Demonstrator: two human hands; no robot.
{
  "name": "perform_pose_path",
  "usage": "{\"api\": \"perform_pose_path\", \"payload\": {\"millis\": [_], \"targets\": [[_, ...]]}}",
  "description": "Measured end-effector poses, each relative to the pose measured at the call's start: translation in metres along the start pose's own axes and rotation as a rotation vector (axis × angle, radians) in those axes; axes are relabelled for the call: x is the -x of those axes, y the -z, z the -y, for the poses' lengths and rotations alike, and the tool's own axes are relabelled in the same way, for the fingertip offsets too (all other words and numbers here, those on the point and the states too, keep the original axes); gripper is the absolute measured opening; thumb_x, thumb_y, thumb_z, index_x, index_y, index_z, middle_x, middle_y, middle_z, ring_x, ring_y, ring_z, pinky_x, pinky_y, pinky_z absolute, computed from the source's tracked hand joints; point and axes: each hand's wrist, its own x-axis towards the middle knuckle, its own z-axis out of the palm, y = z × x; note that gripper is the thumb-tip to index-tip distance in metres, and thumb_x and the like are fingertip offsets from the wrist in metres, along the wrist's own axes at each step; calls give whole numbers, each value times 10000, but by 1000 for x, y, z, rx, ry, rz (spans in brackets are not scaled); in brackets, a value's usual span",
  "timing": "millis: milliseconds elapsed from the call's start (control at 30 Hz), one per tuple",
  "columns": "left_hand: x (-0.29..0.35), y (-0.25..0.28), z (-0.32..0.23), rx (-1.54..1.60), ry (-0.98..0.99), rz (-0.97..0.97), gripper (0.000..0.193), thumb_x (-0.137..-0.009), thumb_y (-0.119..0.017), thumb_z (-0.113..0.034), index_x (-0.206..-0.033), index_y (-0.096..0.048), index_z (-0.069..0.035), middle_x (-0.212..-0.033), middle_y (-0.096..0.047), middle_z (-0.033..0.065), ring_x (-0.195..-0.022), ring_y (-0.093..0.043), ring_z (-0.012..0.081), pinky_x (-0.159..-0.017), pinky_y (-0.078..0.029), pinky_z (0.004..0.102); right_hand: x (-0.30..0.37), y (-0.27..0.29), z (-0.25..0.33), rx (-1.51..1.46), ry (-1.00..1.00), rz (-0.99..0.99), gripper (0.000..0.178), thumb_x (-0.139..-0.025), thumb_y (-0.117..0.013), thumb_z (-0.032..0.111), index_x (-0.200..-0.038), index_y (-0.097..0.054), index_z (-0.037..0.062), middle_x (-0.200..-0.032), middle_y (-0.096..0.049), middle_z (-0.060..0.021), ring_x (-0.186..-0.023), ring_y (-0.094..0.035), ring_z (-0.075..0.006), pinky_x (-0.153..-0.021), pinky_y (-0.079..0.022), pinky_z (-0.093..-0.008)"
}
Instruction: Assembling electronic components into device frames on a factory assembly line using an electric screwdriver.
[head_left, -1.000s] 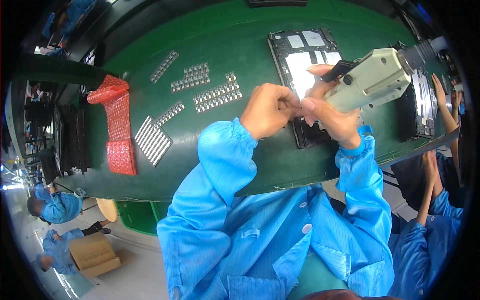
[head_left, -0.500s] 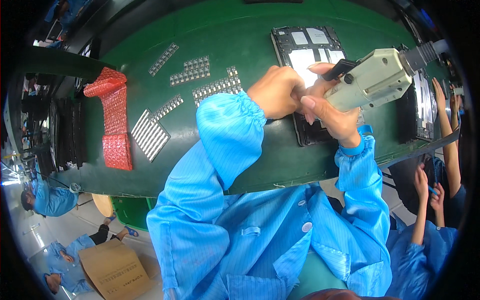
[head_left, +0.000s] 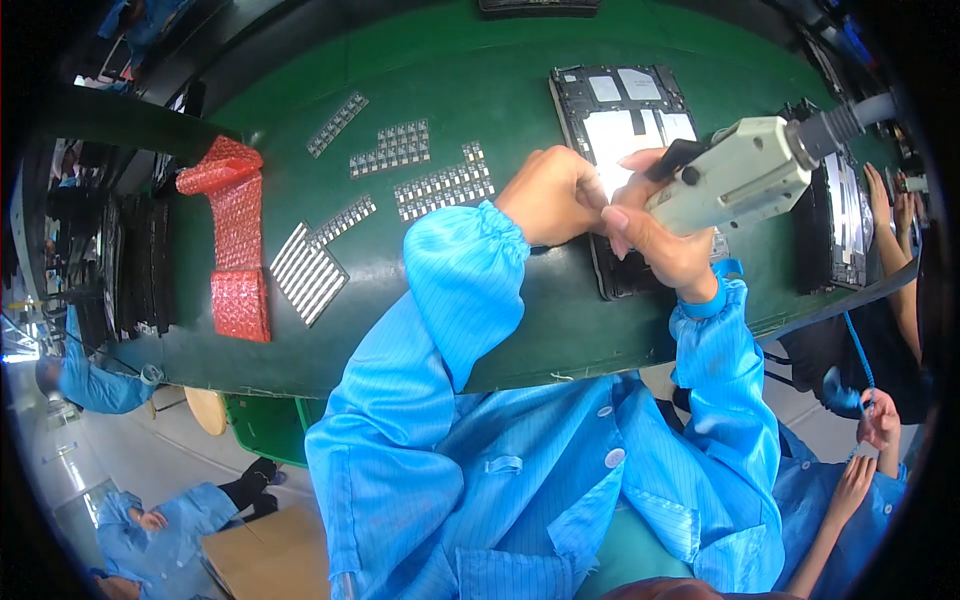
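My right hand is wrapped round a pale grey-green electric screwdriver with a black lever and a cable at its far end. Its fingers meet my left hand, which is closed with bent fingertips close to the tool's front end. What those left fingers pinch, if anything, is hidden, as is the screwdriver's tip. Beneath both hands lies an opened tablet-like device, with a black frame and silvery-white panels inside. My hands cover its left middle part.
Left of my hands lie strips of small circuit boards, a white-striped sheet and red bubble wrap on the green table. More opened devices stand at the right. Other people in blue are nearby; a cardboard box is on the floor.
The view has shifted slightly, so the table's things sit a little lower and to the right. My hands keep nearly the same grip over the device. A co-worker's hands at right have moved.
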Motion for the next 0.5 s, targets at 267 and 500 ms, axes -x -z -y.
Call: {"api": "perform_pose_path", "payload": {"millis": [267, 500], "targets": [[-2, -8, 17, -53, 51, -8, 78, -651, -661, -51, -715, -643, -9, -655, -621, 125, -630, -608, 170, -580, -469, 283, 13, 2, -12, 117, 7, 35, 347, -784, -623, -2, -1085, -450, -1, -603, -525, 1, -540, -512, -66, -515, -428, -237], [41, 6, -18, -101, -157, -225, 182, -671, -735, -48, -823, -646, -3, -783, -634, 70, -704, -594, 123, -610, -478, 253, -14, 79, 24, 125, 217, -483, 268, -749, -638, -24, -995, -531, -28, -602, -555, -27, -485, -519, -79, -435, -413, -218]]}}
